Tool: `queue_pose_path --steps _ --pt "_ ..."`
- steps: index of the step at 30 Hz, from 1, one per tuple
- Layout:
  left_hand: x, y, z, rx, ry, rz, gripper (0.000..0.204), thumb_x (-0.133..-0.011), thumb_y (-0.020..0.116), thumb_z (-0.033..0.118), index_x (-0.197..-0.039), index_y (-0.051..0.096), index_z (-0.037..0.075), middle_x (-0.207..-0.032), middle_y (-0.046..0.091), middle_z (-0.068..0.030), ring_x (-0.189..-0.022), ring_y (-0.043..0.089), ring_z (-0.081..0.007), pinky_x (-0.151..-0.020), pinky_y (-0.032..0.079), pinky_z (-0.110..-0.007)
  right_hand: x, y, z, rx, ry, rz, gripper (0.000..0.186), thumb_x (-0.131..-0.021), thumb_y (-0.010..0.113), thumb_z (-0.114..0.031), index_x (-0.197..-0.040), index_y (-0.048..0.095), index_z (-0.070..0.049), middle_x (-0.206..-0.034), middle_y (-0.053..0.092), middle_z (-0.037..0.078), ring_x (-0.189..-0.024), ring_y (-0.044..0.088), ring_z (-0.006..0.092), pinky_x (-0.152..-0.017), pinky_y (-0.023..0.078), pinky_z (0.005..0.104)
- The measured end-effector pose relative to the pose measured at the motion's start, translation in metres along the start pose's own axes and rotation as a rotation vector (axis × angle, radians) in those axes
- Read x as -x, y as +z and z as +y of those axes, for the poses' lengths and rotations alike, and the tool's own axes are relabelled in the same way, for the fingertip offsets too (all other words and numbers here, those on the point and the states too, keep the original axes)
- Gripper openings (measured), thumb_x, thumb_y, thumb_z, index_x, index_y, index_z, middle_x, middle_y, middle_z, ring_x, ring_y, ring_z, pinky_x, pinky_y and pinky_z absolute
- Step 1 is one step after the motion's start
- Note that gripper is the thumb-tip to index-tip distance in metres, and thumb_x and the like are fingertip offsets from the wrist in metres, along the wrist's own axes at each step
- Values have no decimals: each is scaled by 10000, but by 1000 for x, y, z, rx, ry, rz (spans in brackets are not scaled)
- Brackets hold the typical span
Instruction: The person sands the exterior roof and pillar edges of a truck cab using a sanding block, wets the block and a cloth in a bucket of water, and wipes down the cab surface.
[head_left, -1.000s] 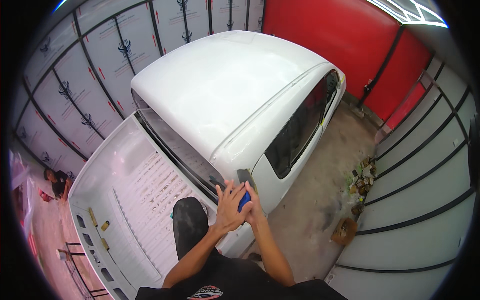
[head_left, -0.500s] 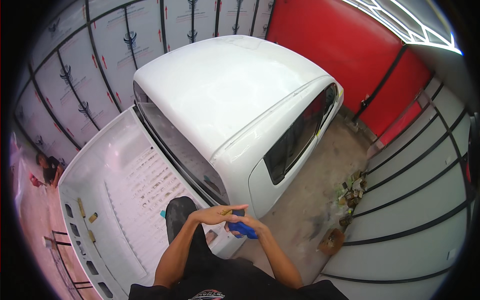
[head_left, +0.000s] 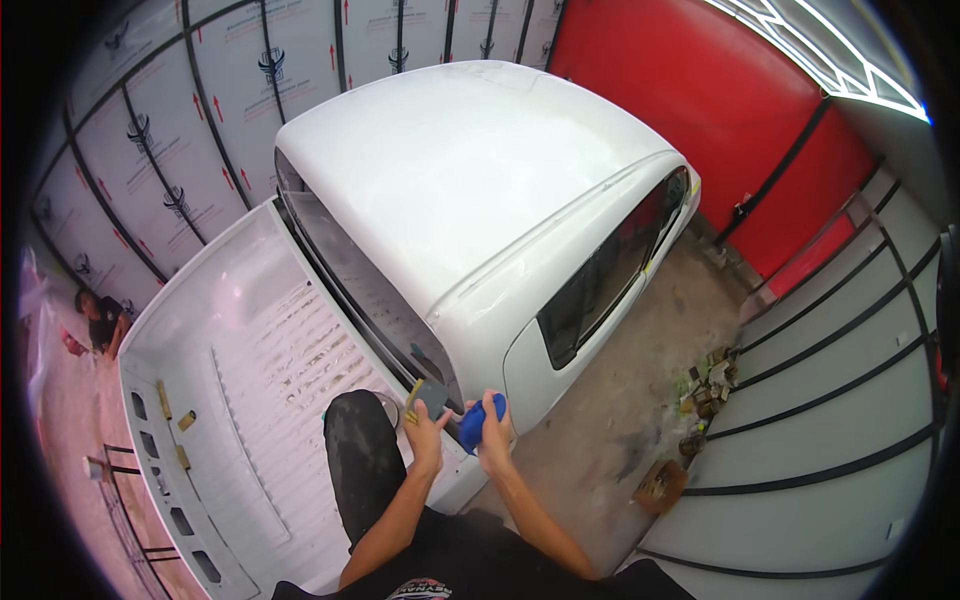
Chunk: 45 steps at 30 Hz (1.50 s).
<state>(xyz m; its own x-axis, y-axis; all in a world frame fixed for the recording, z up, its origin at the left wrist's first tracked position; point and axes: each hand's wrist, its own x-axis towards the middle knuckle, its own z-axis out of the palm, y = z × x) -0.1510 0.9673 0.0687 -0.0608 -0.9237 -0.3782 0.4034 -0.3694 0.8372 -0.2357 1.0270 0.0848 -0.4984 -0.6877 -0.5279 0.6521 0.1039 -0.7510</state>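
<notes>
My left hand (head_left: 426, 437) pinches a folded sheet of sandpaper (head_left: 432, 396), dark grey on its face with a yellowish edge showing. Close beside it, my right hand (head_left: 496, 442) grips a blue, rounded block (head_left: 476, 426); its underside is hidden. The two hands are raised over the corner of a white pickup truck, between the cab (head_left: 490, 190) and the cargo bed (head_left: 235, 340). My bent knee (head_left: 362, 455), in dark trousers, is over the bed.
Several small yellowish pieces (head_left: 187, 421) lie along the bed's left edge. Rubbish (head_left: 708, 385) and a box (head_left: 661, 486) sit on the floor by the right wall. Another person (head_left: 103, 322) is at the far left, near a metal stand (head_left: 125, 500). A red panel (head_left: 650, 110) stands behind the cab.
My hands have come apart from being pressed together. The left now lifts the sandpaper upright, and the right has raised the blue block beside it. The view has shifted slightly.
</notes>
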Motion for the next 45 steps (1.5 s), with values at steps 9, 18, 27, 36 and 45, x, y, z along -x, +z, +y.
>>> queue_pose_path --steps 9,18,27,36,45 --pt "-41 -10 -145 -117 267 -153 300 -1028 564 224 -1206 632 -7 -1163 664 -132 -1067 631 -241 -911 519 -368 3 31 -7 546 -797 66 175 -945 745 -159 -876 669 -18 -853 680 89 -823 640 148 -767 513 303" --pt "-15 88 10 -386 722 -112 464 -1062 532 153 -1475 473 -50 -1402 566 -257 -1332 556 -366 -1166 398 -515 -46 123 -135 943 -1094 -140 294 -943 726 -237 -746 614 -50 -614 597 82 -526 593 204 -521 467 388" --pt "-40 119 18 -700 895 -74 591 -1087 418 129 -1614 221 -49 -1691 190 -264 -1578 146 -431 -1263 127 -557 -157 107 -200 1306 -1380 -19 207 -851 751 -235 -1026 682 -147 -1081 610 76 -1033 557 325 -898 470 465" --pt "-38 113 26 -656 878 -25 568 -1069 449 110 -1584 293 -73 -1657 238 -313 -1558 199 -458 -1263 169 -512 -145 110 -189 1194 -1347 62 191 -855 747 -197 -1004 667 -107 -1019 620 97 -990 583 327 -851 507 441" --pt "-45 111 14 -800 1033 -21 673 -887 572 -84 -1523 359 -142 -1586 329 -375 -1507 281 -522 -1233 254 -564 -148 111 -194 1140 -1312 59 191 -847 736 -204 -996 676 -101 -991 609 105 -966 575 333 -824 526 458"
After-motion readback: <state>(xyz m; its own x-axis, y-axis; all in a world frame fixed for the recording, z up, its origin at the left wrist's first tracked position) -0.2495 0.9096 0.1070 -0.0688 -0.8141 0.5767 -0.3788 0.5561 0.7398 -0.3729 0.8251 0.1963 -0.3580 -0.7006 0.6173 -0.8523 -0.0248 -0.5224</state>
